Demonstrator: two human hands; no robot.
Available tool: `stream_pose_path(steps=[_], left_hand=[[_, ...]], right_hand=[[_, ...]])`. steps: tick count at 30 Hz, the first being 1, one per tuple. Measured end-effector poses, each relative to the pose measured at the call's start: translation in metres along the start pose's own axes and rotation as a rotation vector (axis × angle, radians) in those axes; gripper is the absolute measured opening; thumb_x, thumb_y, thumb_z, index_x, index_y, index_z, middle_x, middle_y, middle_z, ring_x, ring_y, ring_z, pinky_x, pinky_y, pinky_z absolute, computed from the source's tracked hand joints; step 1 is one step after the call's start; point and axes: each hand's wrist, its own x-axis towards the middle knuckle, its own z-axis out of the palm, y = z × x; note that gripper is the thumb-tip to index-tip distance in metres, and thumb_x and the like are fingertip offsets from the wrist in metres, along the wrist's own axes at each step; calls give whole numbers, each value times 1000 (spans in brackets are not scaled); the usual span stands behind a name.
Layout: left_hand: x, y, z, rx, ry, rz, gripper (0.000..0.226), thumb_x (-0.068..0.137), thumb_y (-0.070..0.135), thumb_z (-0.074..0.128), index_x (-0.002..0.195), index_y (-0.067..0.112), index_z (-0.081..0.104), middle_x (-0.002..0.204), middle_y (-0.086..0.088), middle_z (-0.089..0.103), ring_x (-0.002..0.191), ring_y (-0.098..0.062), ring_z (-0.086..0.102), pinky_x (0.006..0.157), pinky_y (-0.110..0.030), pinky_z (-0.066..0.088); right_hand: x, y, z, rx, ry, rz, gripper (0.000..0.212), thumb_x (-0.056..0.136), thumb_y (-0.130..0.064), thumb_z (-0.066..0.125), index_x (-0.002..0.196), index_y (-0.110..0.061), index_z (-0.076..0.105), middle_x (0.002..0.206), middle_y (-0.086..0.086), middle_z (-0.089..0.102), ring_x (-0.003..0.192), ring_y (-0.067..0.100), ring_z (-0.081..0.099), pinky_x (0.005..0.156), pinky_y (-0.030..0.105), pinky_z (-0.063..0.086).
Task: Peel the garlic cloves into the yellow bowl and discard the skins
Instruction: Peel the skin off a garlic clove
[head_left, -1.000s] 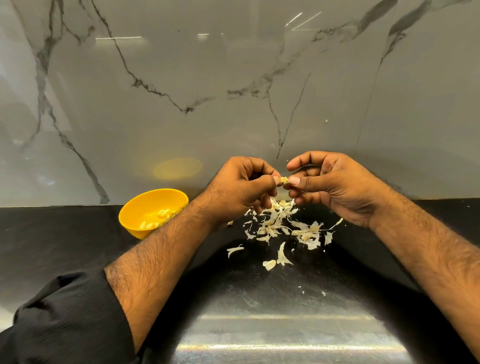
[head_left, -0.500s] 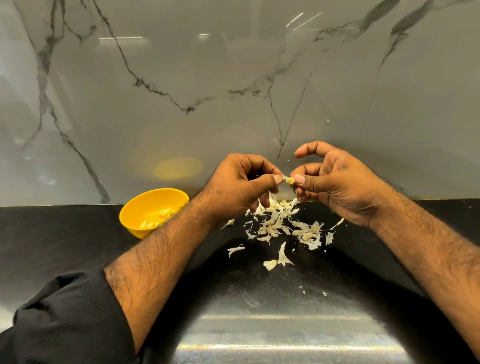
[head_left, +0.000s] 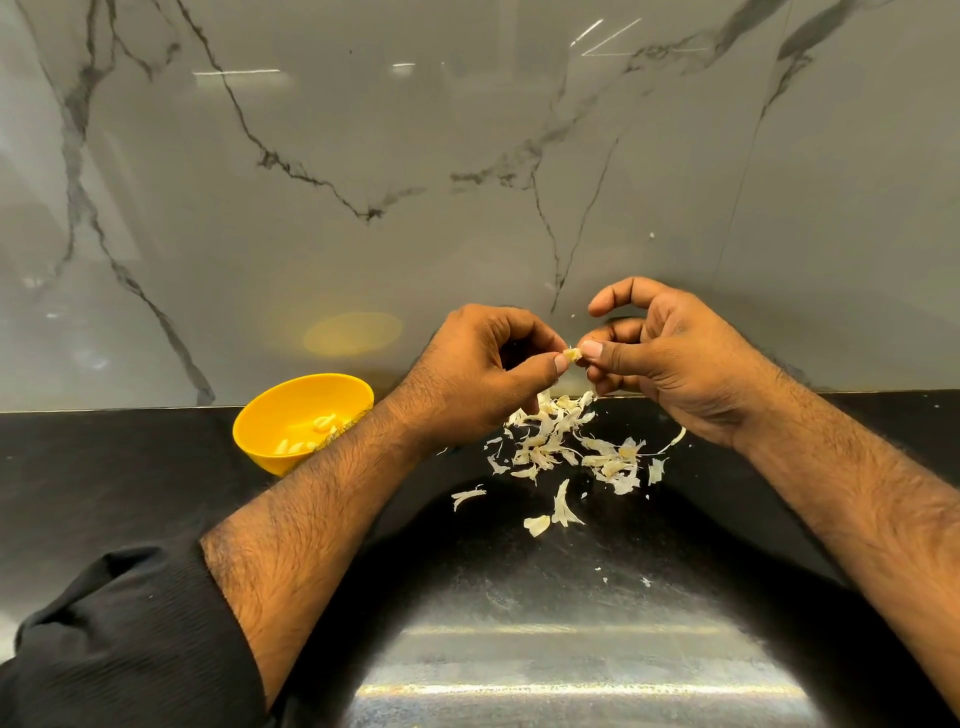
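Yellow and small, the garlic clove (head_left: 572, 355) sits between the two hands, above the black counter (head_left: 130, 467). The left hand (head_left: 480, 376) pinches it with thumb and curled fingers, and the right hand (head_left: 670, 358) pinches the other end with the thumb, while its index finger is lifted and bent above. Pale skins (head_left: 566, 447) lie in a loose heap on the counter just below both hands. The yellow bowl (head_left: 298, 415) stands to the left of the left hand, partly behind the forearm, with several peeled cloves (head_left: 311, 434) inside.
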Motion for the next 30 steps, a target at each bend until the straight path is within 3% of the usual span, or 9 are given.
stream_pose_path(steps=[4,8,10,12,15,18,23,30], left_hand=[[0,0,0,50,27,30,8,100,17,73,99,11,77,78,-1,75,65,-15,74,66,-30,64],[1,0,1,118,112,48,5,94,14,76,92,12,80,71,3,74,63,-12,72,63,-31,64],[2,-1,2,156,139,44,5,92,15,77,89,14,81,70,5,73,65,-12,72,65,-35,64],[2,-2,4,182,148,32,5,91,18,78,87,17,80,70,7,73,66,-11,71,66,-36,64],[2,-1,5,231,154,22,6,89,24,76,85,21,79,71,8,73,66,-9,70,64,-40,64],[1,1,6,262,150,22,7,89,25,74,86,21,79,71,10,72,66,-6,69,65,-38,65],[1,5,8,288,141,23,6,89,23,74,89,19,79,73,10,71,67,-5,69,65,-36,65],[-1,8,12,339,123,63,8,90,26,73,90,20,79,76,12,69,70,-4,68,65,-36,65]], right_hand=[[0,2,3,-68,8,-16,29,92,3,71,118,-5,62,85,9,74,78,24,73,67,31,62],[-2,3,4,-522,168,-176,12,91,-17,80,101,-20,75,89,-1,75,82,14,73,71,30,61],[-3,1,4,-598,154,-218,4,91,-28,80,91,-24,78,82,-4,75,78,13,70,71,33,60],[-5,-1,4,-649,143,-235,12,92,-36,77,85,-26,78,77,-5,73,74,12,69,72,36,60],[-6,-5,6,-749,153,-284,23,92,-44,75,79,-25,75,68,-6,69,60,2,61,60,25,53],[-8,-8,7,-763,90,-279,20,92,-43,75,82,-26,77,68,-7,70,59,2,62,54,12,48],[-7,-5,8,-767,42,-250,12,93,-37,77,85,-28,78,71,-17,72,64,-3,65,58,8,49],[-3,-1,7,-688,26,-182,10,96,-32,75,90,-25,79,77,-8,75,71,6,70,72,29,59]])
